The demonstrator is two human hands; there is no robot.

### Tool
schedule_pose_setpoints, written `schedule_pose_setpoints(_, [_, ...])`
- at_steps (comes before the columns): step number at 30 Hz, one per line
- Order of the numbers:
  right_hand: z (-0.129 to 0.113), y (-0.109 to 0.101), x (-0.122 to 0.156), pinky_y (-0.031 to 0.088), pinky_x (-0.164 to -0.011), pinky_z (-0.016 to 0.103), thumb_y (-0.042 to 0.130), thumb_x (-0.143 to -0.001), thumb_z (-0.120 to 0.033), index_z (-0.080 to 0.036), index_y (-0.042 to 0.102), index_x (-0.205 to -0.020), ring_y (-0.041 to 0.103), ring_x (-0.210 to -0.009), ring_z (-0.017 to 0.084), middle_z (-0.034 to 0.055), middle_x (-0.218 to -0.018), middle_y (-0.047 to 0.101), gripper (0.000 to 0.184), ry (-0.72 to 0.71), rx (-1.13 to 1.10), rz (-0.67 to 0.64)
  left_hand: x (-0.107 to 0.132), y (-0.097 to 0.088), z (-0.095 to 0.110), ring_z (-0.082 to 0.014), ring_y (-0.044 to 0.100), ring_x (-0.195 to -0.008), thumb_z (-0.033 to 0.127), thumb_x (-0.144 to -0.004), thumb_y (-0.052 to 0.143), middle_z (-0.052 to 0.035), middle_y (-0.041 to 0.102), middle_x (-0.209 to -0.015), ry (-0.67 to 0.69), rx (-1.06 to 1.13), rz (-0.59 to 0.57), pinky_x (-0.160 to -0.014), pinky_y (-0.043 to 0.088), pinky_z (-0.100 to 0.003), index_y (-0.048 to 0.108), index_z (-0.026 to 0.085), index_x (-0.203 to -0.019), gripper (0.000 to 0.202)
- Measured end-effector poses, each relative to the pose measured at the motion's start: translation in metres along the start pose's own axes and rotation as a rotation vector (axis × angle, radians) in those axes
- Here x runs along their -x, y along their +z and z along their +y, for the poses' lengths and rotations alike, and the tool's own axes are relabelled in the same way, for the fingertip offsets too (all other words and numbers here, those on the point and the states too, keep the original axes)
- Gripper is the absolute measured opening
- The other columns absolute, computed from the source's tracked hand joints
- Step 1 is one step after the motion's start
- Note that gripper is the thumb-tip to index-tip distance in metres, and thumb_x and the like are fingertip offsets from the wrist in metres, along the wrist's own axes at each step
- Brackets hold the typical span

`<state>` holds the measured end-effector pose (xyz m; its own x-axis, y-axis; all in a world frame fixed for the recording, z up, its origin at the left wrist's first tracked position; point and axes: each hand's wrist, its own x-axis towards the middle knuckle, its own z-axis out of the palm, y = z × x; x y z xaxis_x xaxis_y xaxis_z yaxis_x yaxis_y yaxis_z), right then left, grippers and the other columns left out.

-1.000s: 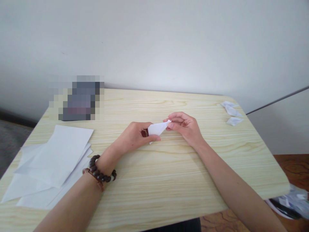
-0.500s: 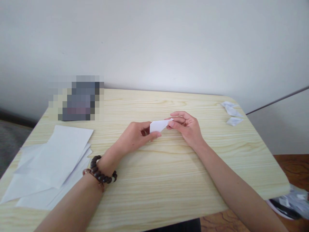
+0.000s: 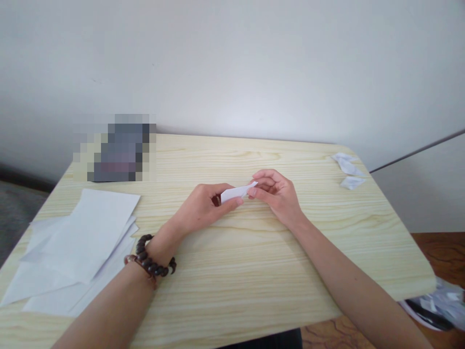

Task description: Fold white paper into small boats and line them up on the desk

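Observation:
A small folded piece of white paper [image 3: 235,192] is held between both hands just above the middle of the light wooden table [image 3: 232,271]. My left hand [image 3: 203,206], with a dark bead bracelet on the wrist, pinches the paper's left end. My right hand [image 3: 278,194] pinches its pointed right end with thumb and fingers. The paper now looks like a narrow strip seen nearly edge-on.
A loose stack of white sheets [image 3: 72,247] lies on the table's left side. Three small folded paper pieces [image 3: 348,169] sit at the far right corner. A blurred dark object [image 3: 116,150] stands at the back left. A bin with paper scraps [image 3: 436,305] is below the right edge.
The folded paper has flattened from a broad triangle to a thin strip. My hands have drawn slightly closer together, and the right thumb has closed down on the tip.

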<state>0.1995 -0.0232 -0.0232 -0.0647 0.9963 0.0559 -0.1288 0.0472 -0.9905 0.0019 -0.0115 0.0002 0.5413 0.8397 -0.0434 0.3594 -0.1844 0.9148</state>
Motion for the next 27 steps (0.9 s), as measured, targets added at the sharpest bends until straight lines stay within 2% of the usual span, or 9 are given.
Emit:
schedule_pose_setpoints(7, [0.0019,0.0,0.0001,0.057,-0.067,0.025,0.084,-0.063,-0.03,-0.022,0.063,-0.088,0.067,-0.07,0.011,-0.0024,-0.079,0.071,0.034,-0.038,-0.035,-0.039,-0.0016,0.0017,-0.0028,-0.0085,0.042,-0.054,0.042,-0.079,0.063,0.0016,0.053,-0.063,0.014,-0.023,0.096,-0.047,0.032,-0.018,0.062,0.013,-0.075,0.029])
schedule_pose_setpoints(10, [0.0013,0.0005,0.0014,0.057,-0.067,0.026,0.083,-0.064,-0.031,-0.021,0.063,-0.087,0.067,-0.067,0.012,-0.0018,-0.077,0.072,0.032,-0.028,0.004,-0.038,-0.0013,0.0008,-0.0037,-0.0088,0.044,-0.054,0.041,-0.08,0.063,0.0014,0.055,-0.064,0.01,0.01,0.051,-0.048,0.033,-0.019,0.066,0.012,-0.084,0.029])
schedule_pose_setpoints(13, [0.0006,0.0024,0.0032,0.057,-0.066,0.025,0.082,-0.066,-0.031,-0.021,0.064,-0.086,0.067,-0.068,0.012,-0.0012,-0.076,0.072,0.029,-0.046,0.057,-0.029,-0.0007,-0.0009,-0.004,-0.0074,0.041,-0.051,0.043,-0.083,0.06,0.0029,0.051,-0.058,0.015,-0.014,0.008,-0.045,0.03,-0.018,0.066,0.012,-0.076,0.032])
schedule_pose_setpoints(16, [0.0016,0.0042,0.0044,0.056,-0.064,0.025,0.081,-0.067,-0.031,-0.021,0.066,-0.085,0.066,-0.066,0.011,-0.0015,-0.074,0.071,0.026,-0.074,0.088,-0.013,-0.0001,-0.002,-0.0033,-0.0068,0.039,-0.05,0.041,-0.083,0.06,0.004,0.048,-0.054,0.03,-0.043,0.027,-0.045,0.028,-0.018,0.062,0.012,-0.065,0.034])
schedule_pose_setpoints(20, [0.004,0.0036,0.0044,0.055,-0.061,0.024,0.081,-0.068,-0.031,-0.022,0.068,-0.082,0.064,-0.062,0.01,-0.0023,-0.072,0.069,0.021,-0.071,0.087,-0.045,0.0008,-0.0022,-0.0012,-0.0073,0.04,-0.05,0.04,-0.083,0.059,0.0044,0.048,-0.055,0.018,0.001,-0.02,-0.045,0.029,-0.018,0.064,0.012,-0.072,0.03])
schedule_pose_setpoints(24, [0.0046,0.0011,0.0039,0.054,-0.062,0.025,0.079,-0.07,-0.034,-0.022,0.068,-0.078,0.064,-0.066,0.012,-0.001,-0.075,0.069,0.019,-0.091,0.166,-0.083,0.001,-0.0019,0.001,-0.0081,0.043,-0.051,0.043,-0.083,0.059,0.0023,0.057,-0.061,0.012,0.018,-0.044,-0.047,0.032,-0.019,0.069,0.014,-0.084,0.031])
schedule_pose_setpoints(27, [0.0041,0.0005,0.0042,0.052,-0.061,0.025,0.079,-0.071,-0.035,-0.022,0.068,-0.079,0.063,-0.066,0.012,-0.001,-0.074,0.068,0.019,-0.078,0.173,-0.119,0.0011,-0.002,0.0021,-0.0082,0.046,-0.053,0.044,-0.085,0.056,-0.0002,0.064,-0.068,0.022,0.015,-0.036,-0.048,0.032,-0.019,0.071,0.014,-0.082,0.034])
